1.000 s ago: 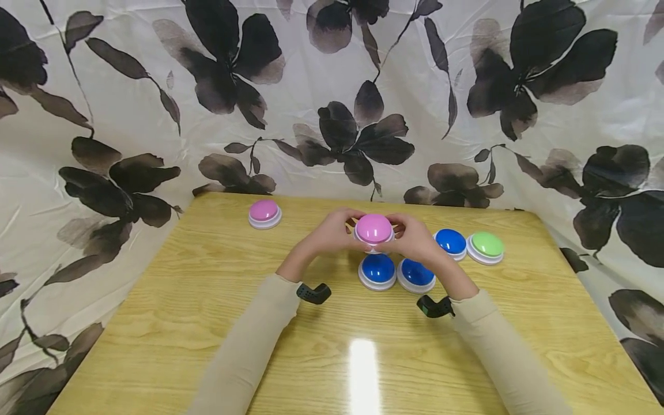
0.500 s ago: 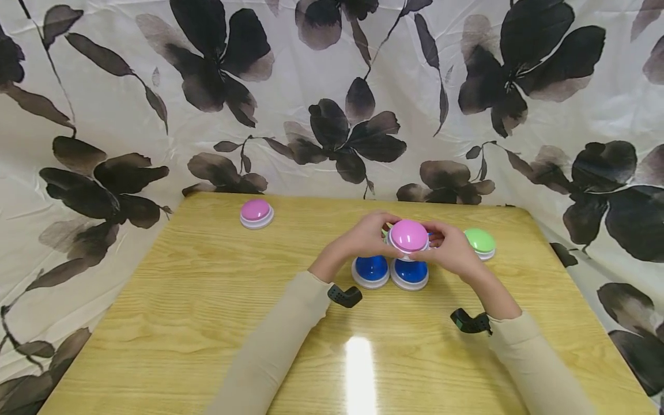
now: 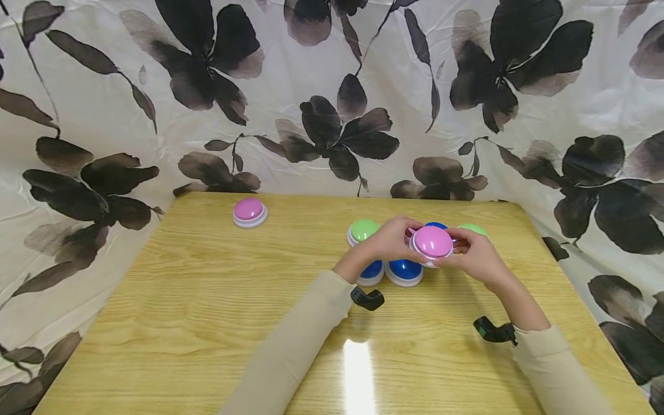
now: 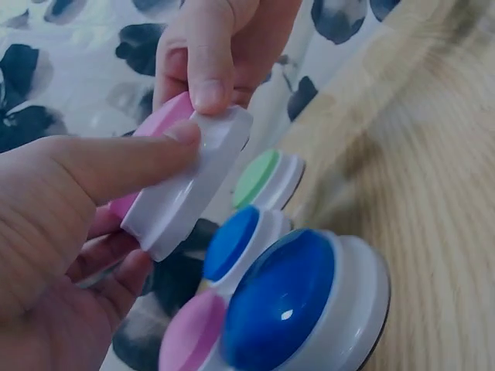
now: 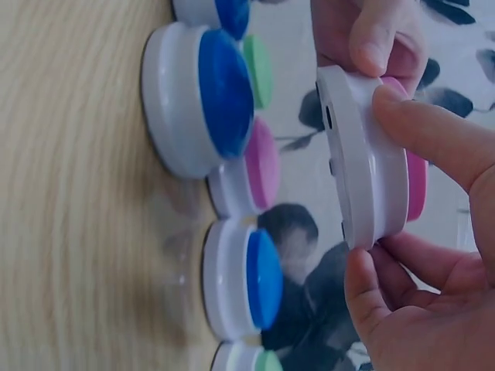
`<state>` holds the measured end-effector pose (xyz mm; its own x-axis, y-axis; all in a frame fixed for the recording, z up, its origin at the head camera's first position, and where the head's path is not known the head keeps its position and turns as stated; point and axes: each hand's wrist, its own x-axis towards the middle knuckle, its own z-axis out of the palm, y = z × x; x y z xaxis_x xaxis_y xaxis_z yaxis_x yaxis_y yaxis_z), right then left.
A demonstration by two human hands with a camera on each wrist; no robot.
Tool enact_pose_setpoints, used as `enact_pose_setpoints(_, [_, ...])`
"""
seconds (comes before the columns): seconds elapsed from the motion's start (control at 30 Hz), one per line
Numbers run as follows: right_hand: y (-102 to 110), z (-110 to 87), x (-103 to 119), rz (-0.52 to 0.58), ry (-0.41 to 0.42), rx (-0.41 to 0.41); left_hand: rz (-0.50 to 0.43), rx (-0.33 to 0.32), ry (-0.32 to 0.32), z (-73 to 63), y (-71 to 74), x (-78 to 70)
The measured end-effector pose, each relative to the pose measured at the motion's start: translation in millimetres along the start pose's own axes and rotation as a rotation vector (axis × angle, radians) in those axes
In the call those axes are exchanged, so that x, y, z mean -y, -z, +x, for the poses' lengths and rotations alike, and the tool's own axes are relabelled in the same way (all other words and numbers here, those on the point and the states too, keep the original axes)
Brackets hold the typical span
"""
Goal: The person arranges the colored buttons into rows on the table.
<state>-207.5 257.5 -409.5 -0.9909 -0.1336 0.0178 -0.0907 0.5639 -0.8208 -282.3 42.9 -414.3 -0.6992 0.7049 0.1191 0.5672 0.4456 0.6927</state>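
Observation:
Both hands hold one pink push button with a white round base (image 3: 433, 242) raised above the table. My left hand (image 3: 392, 241) grips its left side, thumb on the base. My right hand (image 3: 479, 258) grips its right side likewise. The left wrist view shows the white base (image 4: 182, 197) tilted between the two hands. Below and left stand two blue buttons (image 3: 406, 271), the left one partly behind my left wrist. Behind the hands, a blue button (image 3: 436, 225) and a green button (image 3: 472, 229) are partly covered. Another pink button (image 5: 263, 164) shows in the right wrist view, hidden from the head view.
Left of my left hand sits a green button (image 3: 363, 229). A separate pink button (image 3: 249, 211) lies near the back left of the wooden table (image 3: 207, 323). A flowered cloth (image 3: 321, 69) hangs behind the table.
Both hands have carried the pink button to the right, past the two front blue buttons. The left green button has come into sight, while the right green one is now partly covered.

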Motion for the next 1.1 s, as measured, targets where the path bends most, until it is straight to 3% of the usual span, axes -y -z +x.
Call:
enact_pose_setpoints(0.27, [10,-11.5,-19,0.013,-0.038,-0.002,0.025,0.027,-0.010,11.5,-19.2,-9.8])
enact_pose_setpoints(0.6, [14,-18.9,-36,0.020,-0.066,-0.013,0.034,0.094,-0.011,23.3,-36.6,-10.8])
enact_pose_setpoints(0.77, [11,-19.5,-42,0.017,-0.078,-0.022,0.004,0.114,-0.008,26.1,-42.8,-8.5])
enact_pose_setpoints(1.1, [6,-16.8,-55,0.033,-0.101,-0.018,0.042,0.182,0.021,34.4,-46.7,3.9])
